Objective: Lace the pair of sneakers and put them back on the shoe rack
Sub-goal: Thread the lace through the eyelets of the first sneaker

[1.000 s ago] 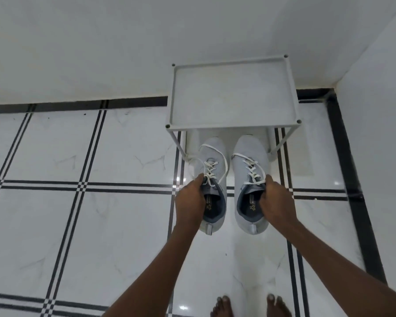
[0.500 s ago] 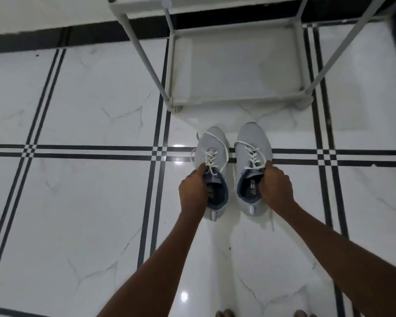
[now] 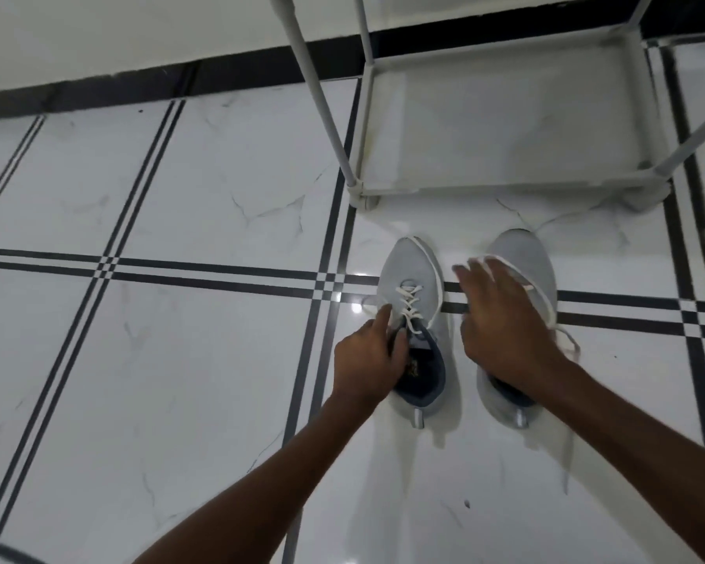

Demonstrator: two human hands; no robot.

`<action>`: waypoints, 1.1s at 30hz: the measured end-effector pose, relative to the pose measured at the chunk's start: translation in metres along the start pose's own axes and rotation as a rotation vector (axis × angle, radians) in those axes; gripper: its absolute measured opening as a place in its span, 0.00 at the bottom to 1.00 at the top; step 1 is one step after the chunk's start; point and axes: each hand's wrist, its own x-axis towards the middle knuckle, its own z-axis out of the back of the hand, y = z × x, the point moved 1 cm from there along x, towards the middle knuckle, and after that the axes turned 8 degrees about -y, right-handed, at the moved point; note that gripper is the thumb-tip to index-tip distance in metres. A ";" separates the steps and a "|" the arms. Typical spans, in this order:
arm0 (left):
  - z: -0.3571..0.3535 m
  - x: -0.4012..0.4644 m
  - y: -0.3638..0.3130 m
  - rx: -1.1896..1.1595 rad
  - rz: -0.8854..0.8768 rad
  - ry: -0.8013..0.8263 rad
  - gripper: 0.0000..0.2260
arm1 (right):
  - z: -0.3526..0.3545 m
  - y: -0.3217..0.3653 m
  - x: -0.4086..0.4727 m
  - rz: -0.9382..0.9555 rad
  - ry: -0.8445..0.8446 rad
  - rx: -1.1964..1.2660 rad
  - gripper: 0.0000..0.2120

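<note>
Right hand [image 3: 501, 323] lifted off knit sneaker [image 3: 521, 258]

A home entryway corner — tiled floor [image 3: 180, 360], white shoe rack [image 3: 505, 116].

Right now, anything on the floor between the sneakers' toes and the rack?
No. In the head view, only bare white tile separates the left sneaker and right sneaker from the rack.
</note>
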 end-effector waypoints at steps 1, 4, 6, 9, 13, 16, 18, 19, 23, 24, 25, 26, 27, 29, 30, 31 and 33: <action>0.002 0.007 0.005 0.004 0.001 0.024 0.18 | -0.008 0.007 0.004 0.082 0.008 0.014 0.32; 0.010 0.034 0.017 0.007 0.027 0.238 0.20 | -0.040 0.017 0.011 0.260 0.121 0.027 0.24; 0.021 0.052 0.023 -0.036 0.052 0.355 0.22 | -0.048 0.018 0.018 0.328 0.111 0.009 0.14; 0.046 0.075 0.032 0.015 0.041 0.485 0.19 | -0.039 0.011 0.032 0.346 0.071 0.025 0.10; 0.075 0.092 0.047 -0.111 0.199 0.696 0.17 | -0.028 -0.013 0.051 0.225 0.239 0.042 0.09; 0.095 0.097 0.066 -0.314 0.368 0.669 0.18 | -0.026 -0.012 0.053 0.153 0.420 0.102 0.08; 0.099 0.101 0.080 -0.192 0.373 0.624 0.19 | -0.022 -0.006 0.053 0.154 0.550 0.073 0.09; 0.098 0.103 0.086 0.004 0.305 0.638 0.17 | -0.020 -0.004 0.055 0.160 0.617 0.048 0.09; 0.068 0.086 0.077 0.250 0.094 0.553 0.14 | -0.010 -0.002 0.058 0.100 0.880 -0.151 0.09; 0.059 0.077 0.066 0.113 0.051 0.510 0.18 | -0.009 0.002 0.057 0.109 0.853 -0.146 0.11; 0.048 0.069 0.053 -0.011 0.010 0.495 0.20 | -0.011 0.007 0.056 0.123 0.784 -0.097 0.12; 0.038 0.062 0.042 -0.092 -0.019 0.499 0.20 | -0.014 0.013 0.053 0.122 0.705 -0.027 0.14; 0.027 0.057 0.034 -0.121 -0.025 0.508 0.19 | -0.019 0.017 0.050 0.095 0.637 0.050 0.16; 0.014 0.053 0.028 -0.168 0.020 0.507 0.14 | -0.032 0.021 0.045 0.056 0.530 0.157 0.20; 0.012 0.052 0.030 -0.210 0.048 0.500 0.12 | -0.038 0.018 0.045 0.057 0.511 0.179 0.21; 0.012 0.052 0.035 -0.256 0.073 0.499 0.10 | -0.043 0.013 0.045 0.076 0.503 0.205 0.21; 0.015 0.050 0.046 -0.362 0.132 0.490 0.07 | -0.044 0.000 0.047 0.109 0.538 0.286 0.18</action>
